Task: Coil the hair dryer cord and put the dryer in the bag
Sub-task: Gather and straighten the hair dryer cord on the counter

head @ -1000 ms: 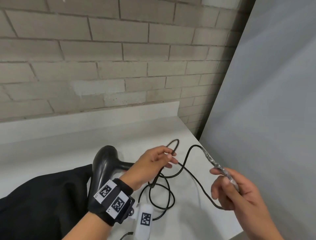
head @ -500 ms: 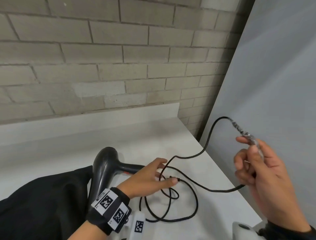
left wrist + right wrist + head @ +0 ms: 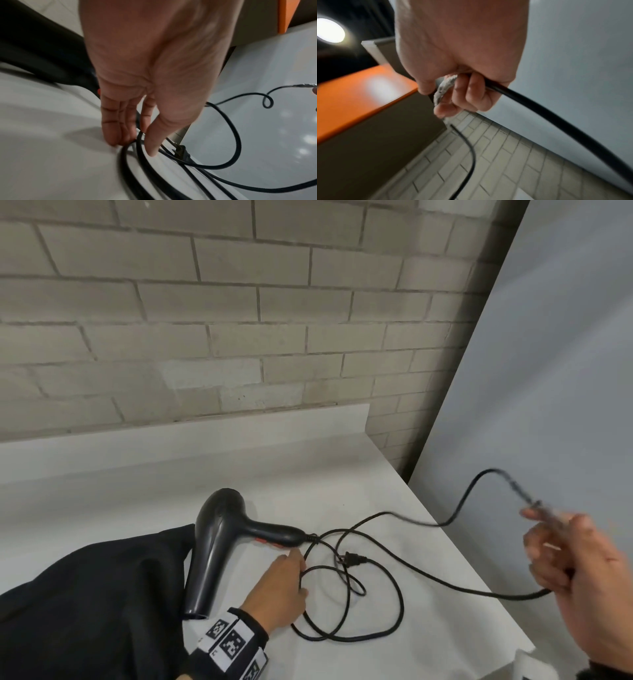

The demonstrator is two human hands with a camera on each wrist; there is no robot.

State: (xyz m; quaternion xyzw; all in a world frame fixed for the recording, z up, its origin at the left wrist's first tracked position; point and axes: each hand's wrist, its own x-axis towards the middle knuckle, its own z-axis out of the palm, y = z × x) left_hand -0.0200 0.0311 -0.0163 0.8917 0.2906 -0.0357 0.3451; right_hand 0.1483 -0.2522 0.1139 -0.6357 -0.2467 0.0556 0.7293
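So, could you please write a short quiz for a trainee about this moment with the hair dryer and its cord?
1. True or false: the hair dryer is already inside the black bag.
2. Which hand holds the taped part of the cord? A) left hand B) right hand C) neither
3. Fill in: the plug lies on the white ____.

Key
1. False. It lies on the counter, its barrel against the bag's edge.
2. B. The right hand grips the taped part off the counter's edge; the left hand touches the loops near the dryer handle.
3. Counter, among the loose loops.
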